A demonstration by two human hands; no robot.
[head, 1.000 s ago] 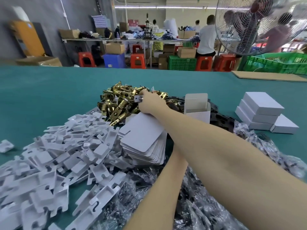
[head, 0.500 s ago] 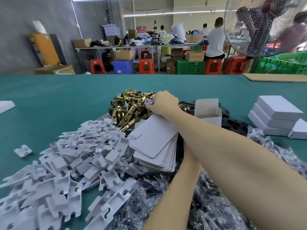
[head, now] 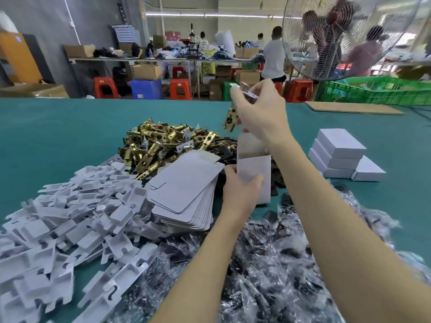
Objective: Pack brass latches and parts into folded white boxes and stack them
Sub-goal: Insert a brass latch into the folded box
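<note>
My right hand is raised above an open white box and grips a brass latch that hangs down beside its fingers. My left hand holds the upright box by its lower left side. A heap of brass latches lies on the green table behind a stack of flat white box blanks. Closed white boxes are stacked at the right.
A large heap of white plastic inserts fills the left foreground. Clear bags of dark parts spread under my arms. A standing fan and green crates are at the far right, with people working in the background.
My right hand has lifted off the latch heap with a latch and moved right, above the box. My left hand has come into view, holding the box.
</note>
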